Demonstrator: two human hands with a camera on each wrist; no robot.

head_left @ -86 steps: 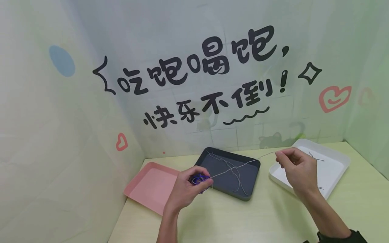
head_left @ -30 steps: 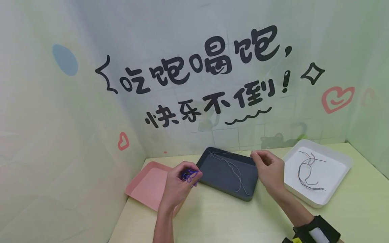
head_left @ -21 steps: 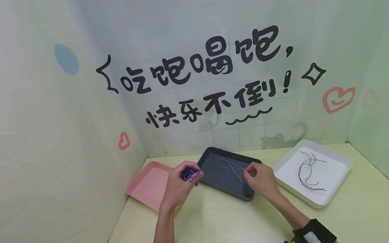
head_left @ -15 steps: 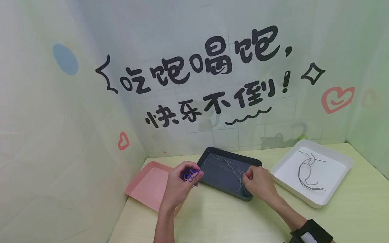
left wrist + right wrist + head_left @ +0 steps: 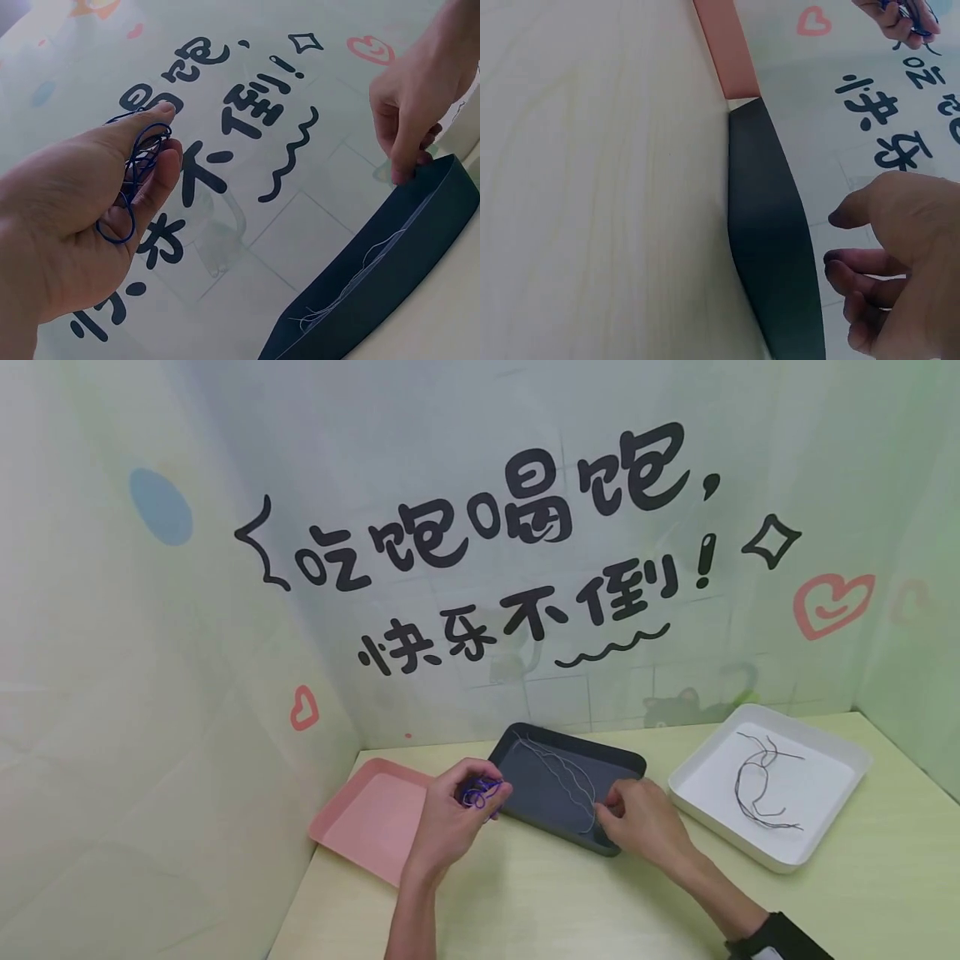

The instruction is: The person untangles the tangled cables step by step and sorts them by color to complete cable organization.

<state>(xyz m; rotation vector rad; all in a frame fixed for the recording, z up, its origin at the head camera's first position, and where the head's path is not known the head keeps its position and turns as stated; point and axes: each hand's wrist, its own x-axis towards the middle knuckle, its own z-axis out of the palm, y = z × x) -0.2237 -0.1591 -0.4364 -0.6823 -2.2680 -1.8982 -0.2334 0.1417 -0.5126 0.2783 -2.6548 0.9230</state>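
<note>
Slogan (image 5: 536, 620) “吃饱喝饱, 快乐不倒!” on backdrop (image 5: 420, 427)

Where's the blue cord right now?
The blue cord is in the lower middle of the head view, bunched in the left hand, with the pink tray to its left and the dark tray to its right.

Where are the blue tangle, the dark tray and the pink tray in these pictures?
Blue tangle (image 5: 142, 160): left wrist view, on its middle strands.
Dark tray (image 5: 531, 787): head view, on its floor, left of the pale strands.
Pink tray (image 5: 372, 821): head view, on its floor.
</note>
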